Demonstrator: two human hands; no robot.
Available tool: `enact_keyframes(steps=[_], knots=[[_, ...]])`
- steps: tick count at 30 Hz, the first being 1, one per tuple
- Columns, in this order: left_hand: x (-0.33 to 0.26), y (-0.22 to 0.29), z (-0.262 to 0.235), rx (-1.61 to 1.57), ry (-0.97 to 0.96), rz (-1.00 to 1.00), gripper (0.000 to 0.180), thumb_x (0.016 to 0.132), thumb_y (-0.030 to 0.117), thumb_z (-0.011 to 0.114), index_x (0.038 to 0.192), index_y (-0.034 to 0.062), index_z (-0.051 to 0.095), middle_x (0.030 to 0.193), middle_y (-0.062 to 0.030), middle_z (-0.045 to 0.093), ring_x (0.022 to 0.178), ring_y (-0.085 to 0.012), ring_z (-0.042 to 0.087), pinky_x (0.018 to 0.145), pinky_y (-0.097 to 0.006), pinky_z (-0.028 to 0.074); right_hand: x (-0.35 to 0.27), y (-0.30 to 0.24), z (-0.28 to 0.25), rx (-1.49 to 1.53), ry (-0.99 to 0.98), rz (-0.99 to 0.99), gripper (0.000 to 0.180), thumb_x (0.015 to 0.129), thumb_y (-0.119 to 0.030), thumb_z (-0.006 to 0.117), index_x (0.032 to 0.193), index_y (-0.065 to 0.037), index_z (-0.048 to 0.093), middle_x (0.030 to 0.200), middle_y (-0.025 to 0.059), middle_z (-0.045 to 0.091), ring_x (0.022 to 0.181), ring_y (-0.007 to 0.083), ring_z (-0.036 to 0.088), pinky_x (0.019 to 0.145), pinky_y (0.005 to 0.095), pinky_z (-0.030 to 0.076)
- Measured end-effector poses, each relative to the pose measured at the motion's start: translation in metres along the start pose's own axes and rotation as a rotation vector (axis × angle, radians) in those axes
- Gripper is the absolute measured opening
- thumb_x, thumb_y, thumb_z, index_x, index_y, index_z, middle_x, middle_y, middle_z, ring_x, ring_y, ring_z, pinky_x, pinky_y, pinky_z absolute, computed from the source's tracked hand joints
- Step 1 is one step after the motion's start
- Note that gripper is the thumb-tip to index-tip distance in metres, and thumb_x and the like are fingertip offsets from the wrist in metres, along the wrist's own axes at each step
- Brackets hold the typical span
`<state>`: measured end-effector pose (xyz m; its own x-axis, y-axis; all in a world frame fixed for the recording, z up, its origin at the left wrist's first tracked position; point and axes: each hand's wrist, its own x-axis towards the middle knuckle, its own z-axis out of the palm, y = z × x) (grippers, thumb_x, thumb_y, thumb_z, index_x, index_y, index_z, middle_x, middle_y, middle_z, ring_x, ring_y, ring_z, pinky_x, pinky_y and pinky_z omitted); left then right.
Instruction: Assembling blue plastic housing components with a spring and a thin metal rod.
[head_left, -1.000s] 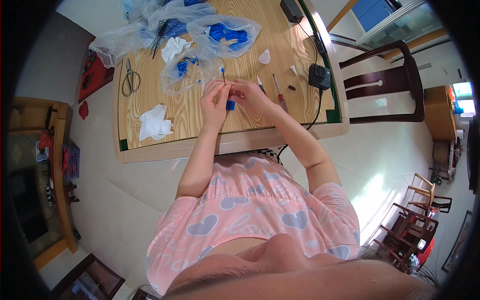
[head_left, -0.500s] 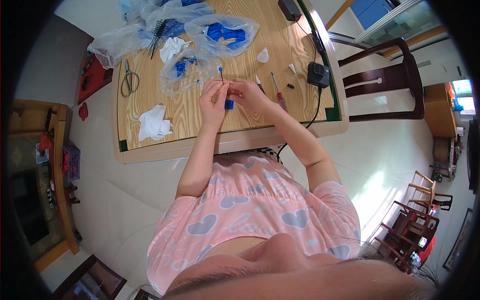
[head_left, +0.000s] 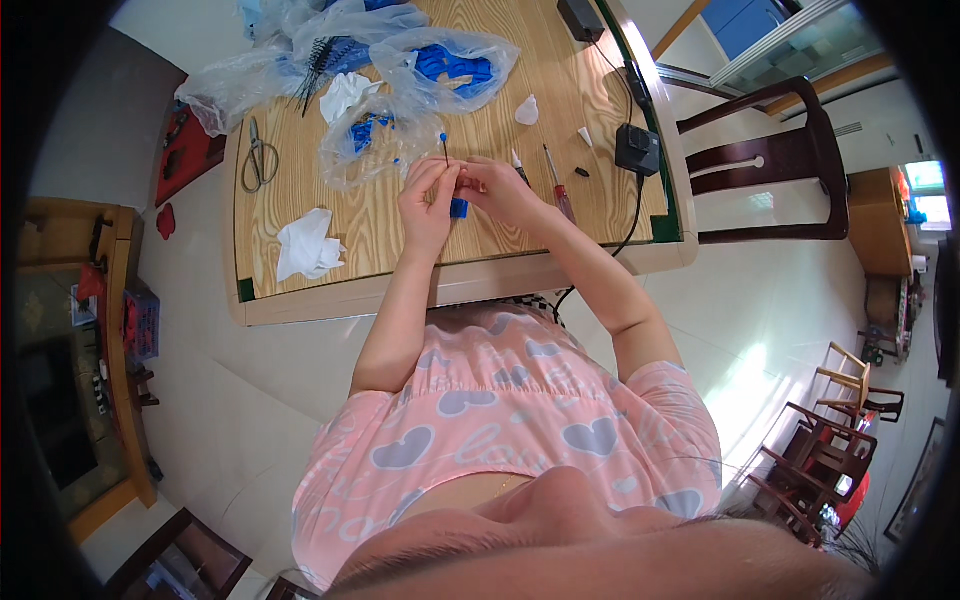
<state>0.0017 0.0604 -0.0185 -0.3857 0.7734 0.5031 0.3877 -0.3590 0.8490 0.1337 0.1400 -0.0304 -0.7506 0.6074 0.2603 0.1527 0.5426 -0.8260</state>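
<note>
Over the wooden table [head_left: 390, 235], my left hand [head_left: 430, 190] pinches a thin dark stick with a small blue tip [head_left: 444, 138], which points away from me. My right hand [head_left: 492, 188] meets it from the right, fingers bent and closed at the stick's near end; whatever they grip is hidden. Below the fingers lies a small blue block [head_left: 459, 208]. Just beyond my left hand is an open clear plastic bag [head_left: 350, 165] with small blue pieces. A red-handled screwdriver [head_left: 563, 197] and a white-capped tube [head_left: 518, 162] lie right of my right hand.
Scissors [head_left: 260, 165] lie at the left, with crumpled white tissue [head_left: 310, 247] nearer me. Farther back are a bag of blue parts [head_left: 455, 70] and a bundle of dark sticks [head_left: 318, 68]. A black box with a cable [head_left: 637, 150] sits by the right edge, beside a dark chair [head_left: 765, 160].
Almost nothing differs. Both hands stay together around the stick, and its blue tip has shifted very slightly.
</note>
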Motion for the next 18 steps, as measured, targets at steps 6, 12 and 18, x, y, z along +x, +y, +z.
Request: enact_keyframes(steps=[6,12,18], knots=[[0.0005,0.0015,0.0009,-0.005,-0.004,0.0,0.01,0.088,0.002,0.059,0.087,-0.0031,0.068,0.092,-0.0096,0.067,0.092,-0.0196,0.06,0.084,-0.03,0.045,0.0001,0.0052,0.0017,0.01,-0.001,-0.007,0.024,0.077,-0.005,0.069,0.1,-0.002,0.062,0.082,0.0126,0.06,0.074,0.0272,0.061,0.068,0.0365,0.049],[0.0007,0.0033,0.0004,-0.008,-0.013,0.002,0.01,0.088,0.001,0.059,0.087,-0.0036,0.068,0.092,-0.0098,0.067,0.093,-0.0198,0.06,0.084,-0.031,0.045,-0.0005,0.003,0.0012,0.004,0.006,-0.005,0.023,0.077,-0.005,0.068,0.098,-0.001,0.061,0.082,0.0124,0.059,0.073,0.0272,0.061,0.068,0.0368,0.049],[0.0002,0.0009,0.0005,-0.002,-0.012,0.015,0.011,0.088,0.001,0.058,0.087,-0.0037,0.068,0.092,-0.0098,0.067,0.092,-0.02,0.06,0.084,-0.031,0.045,-0.0005,0.0042,0.001,-0.001,0.004,-0.018,0.021,0.077,-0.004,0.068,0.097,-0.001,0.061,0.081,0.0122,0.059,0.074,0.0271,0.061,0.067,0.0368,0.049]])
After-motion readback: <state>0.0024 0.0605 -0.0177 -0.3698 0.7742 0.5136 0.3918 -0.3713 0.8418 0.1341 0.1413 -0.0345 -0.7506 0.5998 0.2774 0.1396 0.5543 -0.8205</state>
